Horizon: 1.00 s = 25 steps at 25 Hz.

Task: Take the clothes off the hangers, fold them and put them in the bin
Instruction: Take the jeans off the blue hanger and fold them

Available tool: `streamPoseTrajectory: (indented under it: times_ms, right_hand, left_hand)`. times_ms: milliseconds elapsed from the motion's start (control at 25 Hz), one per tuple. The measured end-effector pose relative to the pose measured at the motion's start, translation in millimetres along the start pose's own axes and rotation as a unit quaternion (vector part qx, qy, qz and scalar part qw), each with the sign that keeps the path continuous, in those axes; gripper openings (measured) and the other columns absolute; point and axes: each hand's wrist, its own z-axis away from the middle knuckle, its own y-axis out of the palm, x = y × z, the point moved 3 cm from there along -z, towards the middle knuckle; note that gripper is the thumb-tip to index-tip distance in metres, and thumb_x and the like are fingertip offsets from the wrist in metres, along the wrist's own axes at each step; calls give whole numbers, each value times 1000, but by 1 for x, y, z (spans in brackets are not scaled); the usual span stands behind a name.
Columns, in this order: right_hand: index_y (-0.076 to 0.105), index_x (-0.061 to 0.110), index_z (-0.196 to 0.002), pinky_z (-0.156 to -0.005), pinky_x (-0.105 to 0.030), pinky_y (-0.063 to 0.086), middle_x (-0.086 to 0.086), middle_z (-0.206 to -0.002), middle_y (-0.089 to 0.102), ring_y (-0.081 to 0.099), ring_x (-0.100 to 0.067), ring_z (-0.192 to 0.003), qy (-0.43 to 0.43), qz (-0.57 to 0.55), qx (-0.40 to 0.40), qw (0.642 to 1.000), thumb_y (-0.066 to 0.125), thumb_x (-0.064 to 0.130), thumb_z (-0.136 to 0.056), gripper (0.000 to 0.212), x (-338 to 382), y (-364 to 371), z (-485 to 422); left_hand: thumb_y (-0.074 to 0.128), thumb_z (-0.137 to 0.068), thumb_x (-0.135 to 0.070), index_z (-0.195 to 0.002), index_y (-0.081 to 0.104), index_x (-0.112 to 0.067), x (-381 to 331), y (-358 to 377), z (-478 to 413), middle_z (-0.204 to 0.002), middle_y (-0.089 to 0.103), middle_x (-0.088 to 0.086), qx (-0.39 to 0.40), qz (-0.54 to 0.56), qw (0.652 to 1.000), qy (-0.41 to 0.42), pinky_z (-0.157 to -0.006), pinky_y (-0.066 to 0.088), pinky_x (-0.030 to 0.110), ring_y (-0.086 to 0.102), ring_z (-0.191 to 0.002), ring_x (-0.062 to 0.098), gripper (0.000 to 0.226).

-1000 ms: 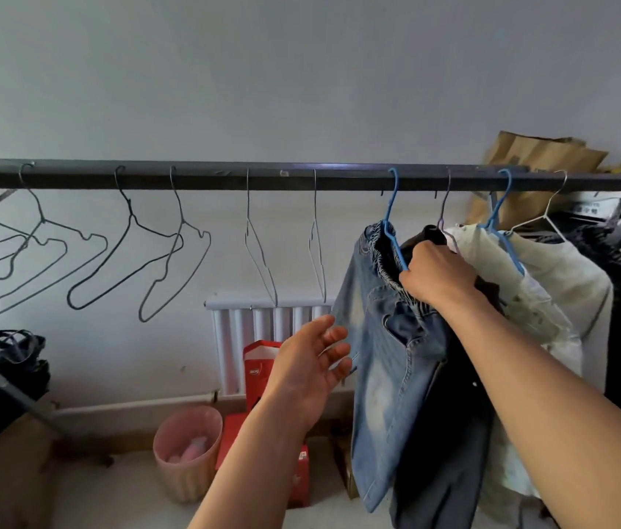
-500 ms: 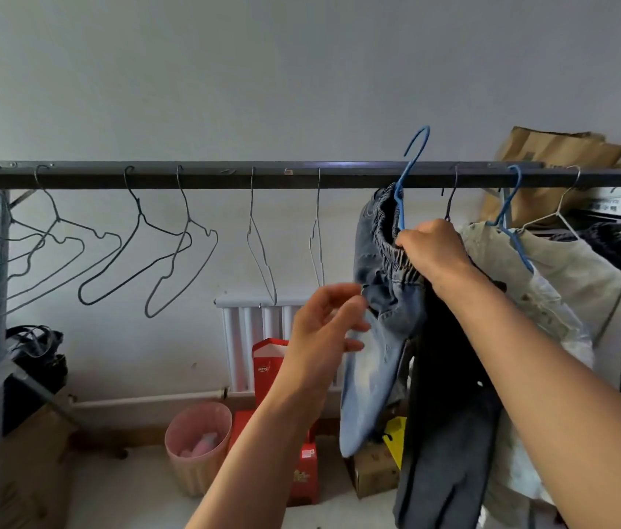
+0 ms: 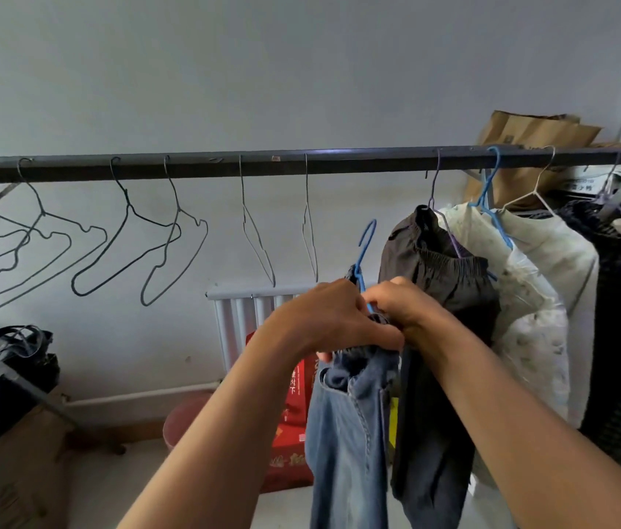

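Grey wall and rail [image 3: 301,164] sit above me. Clear of the rail, the jeans [image 3: 347,433] hang straight down, their blue hanger [image 3: 364,246] poking up between my hands. My left hand [image 3: 324,318] and right hand [image 3: 404,307] touch, both clutching the waistband, so I judge the hanger must slide out upward.

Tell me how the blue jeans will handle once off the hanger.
Likely floppy: the jeans hang straight down in limp folds below the left hand and right hand. Probably fairly heavy for cloth, since the denim looks thick. Unlikely to slip, as the bunched waistband gives both hands a hold.
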Motion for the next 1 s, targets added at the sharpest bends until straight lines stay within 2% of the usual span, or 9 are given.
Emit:
streamPoseTrajectory:
  times_ms: [80,200,280,360,480,560,680,840,1000]
  right_hand:
    - [40,4,-61,-30,-14,20,-10,-54,41,37,-12,-30,24,-27,-14,999,53,-6,-82,26,-7,5,-4]
    - [45,2,-69,-36,-18,27,-3,-32,44,41,-16,-33,58,-100,-55,992,56,0,-83,18,-14,4,-12]
    - [46,1,-76,-36,-15,23,-11,-43,43,33,-13,-28,61,-139,-59,987,52,0,-86,11,-13,4,-17]
    - [40,3,-73,-37,-9,16,-13,-56,33,20,-9,-21,59,-180,-40,981,44,-4,-88,17,-9,6,-20]
    - [34,11,-66,-33,-8,12,-10,-49,31,18,-8,-19,87,-251,4,964,37,-1,-93,29,0,6,-21]
    - [32,15,-63,-23,-14,13,0,-37,34,19,-5,-19,133,-300,87,941,32,6,-98,36,4,2,-20]
    - [34,16,-59,-26,-14,13,4,-39,37,21,-3,-22,155,-279,178,931,39,13,-96,37,1,0,-8]
    - [40,17,-43,-37,-13,7,2,-38,38,20,-5,-24,117,-244,156,950,50,16,-87,46,8,-9,9]
    - [36,18,-61,-33,-9,12,4,-37,36,23,-6,-23,65,-254,140,955,49,20,-88,30,24,-35,29]
  left_hand:
    - [75,-71,-43,-55,50,-18,2,6,7,-55,45,-4,-39,-12,998,46,-52,31,28,39,-51,14,38]
    - [72,-73,-42,-55,39,-26,4,17,21,-59,44,-9,-89,-95,986,105,-56,30,28,38,-56,8,41]
    - [70,-76,-41,-58,38,-27,10,25,27,-61,46,-9,-116,-117,978,130,-56,31,27,39,-58,7,39]
    - [70,-77,-39,-63,43,-26,18,27,33,-65,53,-7,-138,-91,975,148,-54,36,27,45,-59,9,34]
    - [71,-79,-37,-64,47,-28,31,30,40,-66,55,-9,-108,-63,980,152,-53,36,18,48,-58,6,30]
    - [72,-78,-36,-61,45,-30,41,40,42,-61,51,-11,-83,-42,987,135,-50,31,16,46,-55,5,32]
    - [69,-79,-34,-74,60,-25,59,54,33,-68,60,-6,-100,-9,992,82,-57,46,34,55,-62,13,13]
    - [70,-81,-26,-74,64,-20,82,69,17,-68,61,-5,-98,58,993,20,-55,39,31,52,-60,13,11]
    - [70,-79,-26,-62,52,-25,101,80,9,-64,53,-7,-125,38,990,-57,-54,34,29,50,-64,16,25]
